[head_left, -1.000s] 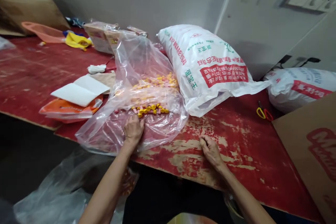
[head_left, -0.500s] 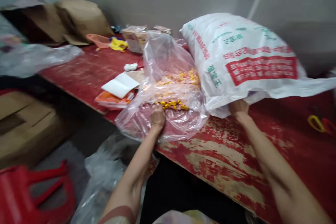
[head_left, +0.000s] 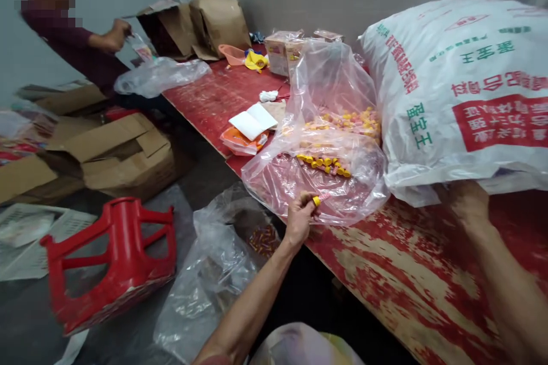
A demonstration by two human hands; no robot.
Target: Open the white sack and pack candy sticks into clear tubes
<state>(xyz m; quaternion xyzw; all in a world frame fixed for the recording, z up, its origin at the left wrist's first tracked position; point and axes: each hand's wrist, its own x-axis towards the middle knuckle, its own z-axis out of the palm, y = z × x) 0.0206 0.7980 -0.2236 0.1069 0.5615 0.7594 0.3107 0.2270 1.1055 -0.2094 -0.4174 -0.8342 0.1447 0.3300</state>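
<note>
My left hand (head_left: pixel 301 217) is closed in a pinch on a small pink tube with a yellow cap (head_left: pixel 317 201), over the near edge of a clear plastic bag (head_left: pixel 329 65). Inside that bag lie many similar yellow-capped pink pieces (head_left: pixel 327 164). At the right, my right hand (head_left: pixel 470 202) reaches under the lower edge of a big white woven sack (head_left: pixel 428 63) with red and green print. The sack hides its fingers. Both bags rest on the worn red tabletop (head_left: pixel 377 251).
Left of the clear bag lie an open white notebook (head_left: pixel 252 121) and an orange packet (head_left: pixel 240 140). Small boxes (head_left: pixel 278 54) stand behind. A red stool (head_left: pixel 122 251) lies tipped on the floor beside loose plastic (head_left: pixel 209 274). At upper left, another person (head_left: pixel 77 40) handles a bag.
My left hand has drawn back from the pile toward the table edge, a yellow-capped tube now visible in its fingers. My right hand stays at the sack. The view has swung left.
</note>
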